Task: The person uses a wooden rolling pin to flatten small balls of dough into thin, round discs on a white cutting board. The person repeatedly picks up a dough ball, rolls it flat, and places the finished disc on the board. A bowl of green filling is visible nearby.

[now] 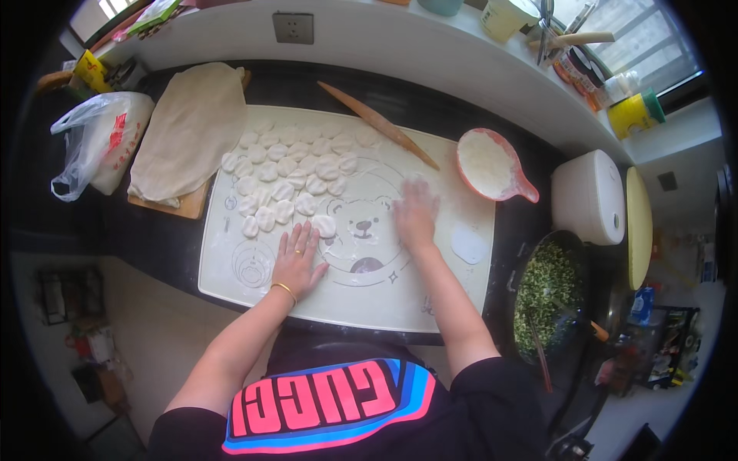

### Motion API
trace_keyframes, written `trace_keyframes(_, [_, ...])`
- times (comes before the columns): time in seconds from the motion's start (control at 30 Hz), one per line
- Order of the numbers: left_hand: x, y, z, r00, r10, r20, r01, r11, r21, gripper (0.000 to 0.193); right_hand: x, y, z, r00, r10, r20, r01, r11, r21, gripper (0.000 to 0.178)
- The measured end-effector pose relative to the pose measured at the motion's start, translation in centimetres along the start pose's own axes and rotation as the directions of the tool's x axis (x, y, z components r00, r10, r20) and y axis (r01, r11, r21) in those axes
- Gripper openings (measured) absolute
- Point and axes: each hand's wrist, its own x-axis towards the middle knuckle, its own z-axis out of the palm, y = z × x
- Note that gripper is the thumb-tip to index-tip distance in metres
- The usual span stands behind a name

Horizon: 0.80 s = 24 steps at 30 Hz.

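My left hand point(298, 260) lies flat with fingers spread on a pale baking mat point(453, 296), and a ring and a gold bangle show on it. Its fingertips reach the nearest of several small flattened dough pieces point(305, 203), which cover the mat's upper left part in loose rows. To the right of the bear drawing, my right hand point(416, 215) is over the mat. Motion smears its fingers, so their pose is unclear. A tapered wooden rolling pin point(377, 124) lies slanted across the mat's far edge.
At the mat's right are a pink bowl of flour point(486, 164) and a white scraper point(469, 244). A pan of chopped greens point(547, 296) with chopsticks stands farther right. Rolled dough point(188, 127) drapes over a wooden board point(173, 207) at left, beside a plastic bag point(108, 142).
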Motion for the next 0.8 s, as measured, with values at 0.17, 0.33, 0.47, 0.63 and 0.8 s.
trace_keyframes(0.17, [-0.7,-0.6,-0.6,1.000,0.000,0.010,0.000,1.000,0.026,0.073,3.8,-2.0,-0.4,0.972,-0.234,0.029,0.233,0.933,-0.275,0.063])
trace_keyframes(0.33, [-0.5,-0.4,-0.4,1.000,-0.007,0.005,0.007,1.000,0.019,0.073,2.8,0.6,-1.3,1.000,-0.021,0.000,0.021,0.972,-0.234,0.068])
trace_keyframes(0.47, [-0.1,-0.1,-0.2,1.000,-0.015,0.011,0.015,1.000,-0.001,0.073,-1.1,-2.9,0.0,0.990,-0.092,0.109,0.119,0.955,-0.273,0.070])
trace_keyframes(0.63, [0.2,0.3,-0.1,1.000,-0.001,-0.007,0.001,1.000,0.010,0.072,3.9,-0.9,-0.3,0.993,-0.115,0.031,0.119,0.950,-0.290,0.067])
trace_keyframes(0.8, [0.3,0.2,0.2,1.000,-0.020,0.008,0.020,1.000,-0.004,0.073,2.6,1.6,-0.4,0.982,0.090,-0.168,-0.143,0.931,-0.336,0.064])
